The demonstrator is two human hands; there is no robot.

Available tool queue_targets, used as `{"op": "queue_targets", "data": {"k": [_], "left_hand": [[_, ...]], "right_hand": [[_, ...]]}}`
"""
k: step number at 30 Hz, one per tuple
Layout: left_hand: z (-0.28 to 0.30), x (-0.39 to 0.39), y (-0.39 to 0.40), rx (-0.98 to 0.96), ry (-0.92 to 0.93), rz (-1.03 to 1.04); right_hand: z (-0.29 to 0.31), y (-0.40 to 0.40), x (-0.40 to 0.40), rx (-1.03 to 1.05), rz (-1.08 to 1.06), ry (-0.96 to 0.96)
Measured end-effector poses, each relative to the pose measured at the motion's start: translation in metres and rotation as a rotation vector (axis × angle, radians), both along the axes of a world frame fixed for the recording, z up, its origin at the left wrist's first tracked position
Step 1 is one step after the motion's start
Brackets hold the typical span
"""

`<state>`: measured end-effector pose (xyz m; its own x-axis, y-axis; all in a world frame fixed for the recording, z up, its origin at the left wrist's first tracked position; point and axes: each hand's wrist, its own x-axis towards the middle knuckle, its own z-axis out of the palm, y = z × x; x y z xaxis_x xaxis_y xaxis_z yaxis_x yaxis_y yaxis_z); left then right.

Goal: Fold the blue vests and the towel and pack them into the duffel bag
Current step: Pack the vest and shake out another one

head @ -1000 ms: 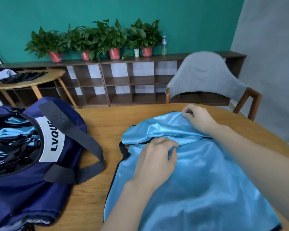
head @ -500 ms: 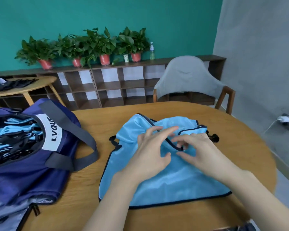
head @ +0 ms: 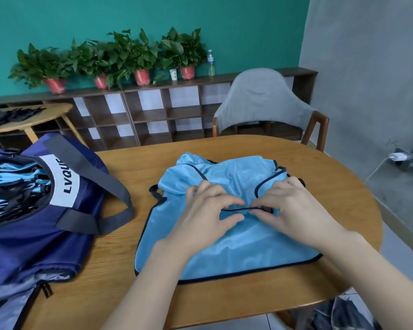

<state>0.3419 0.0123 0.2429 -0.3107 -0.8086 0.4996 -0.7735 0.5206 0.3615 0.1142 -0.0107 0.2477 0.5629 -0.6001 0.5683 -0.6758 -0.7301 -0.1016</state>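
A light blue vest (head: pixel 227 239) with dark trim is seen spread on a round wooden table (head: pixel 260 148), its upper part folded down toward the middle. Both hands are placed on the garment near its centre: the left hand (head: pixel 206 216) is laid over the cloth with fingers curled, and the right hand (head: pixel 293 210) is set just beside it, fingertips bent toward a dark trimmed edge (head: pixel 236 209) that runs between the two hands. That edge appears to be pinched by thumb and forefinger of each hand, though the exact hold is partly hidden by the fingers. A navy duffel bag (head: pixel 34 234) marked with a white label is seen open at the left of the table, well apart from the hands, with more blue vests (head: pixel 12 177) and dark straps packed inside; its grey handle (head: pixel 100 186) is draped toward the spread vest. Behind the table a grey chair (head: pixel 262 103) is drawn up, and potted plants (head: pixel 119 55) are lined along a low shelf unit (head: pixel 153 115) against a green wall. A smaller table (head: pixel 31 120) bearing dark cloth is seen at far left.
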Motion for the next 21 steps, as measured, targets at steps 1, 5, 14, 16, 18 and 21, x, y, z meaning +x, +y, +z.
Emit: {"op": "queue_targets", "data": {"k": [1,5,14,16,18,21], "left_hand": [[-0.001,-0.001,-0.001,-0.015,-0.002,-0.003],[-0.001,-0.002,-0.002,-0.018,0.005,-0.026],[0.000,0.047,0.007,-0.021,-0.004,0.064],[-0.001,0.061,0.013,-0.034,-0.037,0.086],[-0.004,0.075,0.023,-0.050,-0.084,0.112],[-0.011,0.096,0.036,-0.088,-0.129,0.178]], "right_hand": [[0.000,0.001,0.000,0.002,0.008,-0.004],[-0.003,0.001,-0.001,0.042,0.030,0.002],[-0.006,-0.002,-0.022,-0.017,0.022,0.026],[-0.005,-0.001,-0.029,-0.069,-0.041,0.022],[-0.005,0.000,-0.037,-0.090,-0.108,0.021],[-0.005,0.008,-0.046,-0.088,-0.174,0.059]]}}
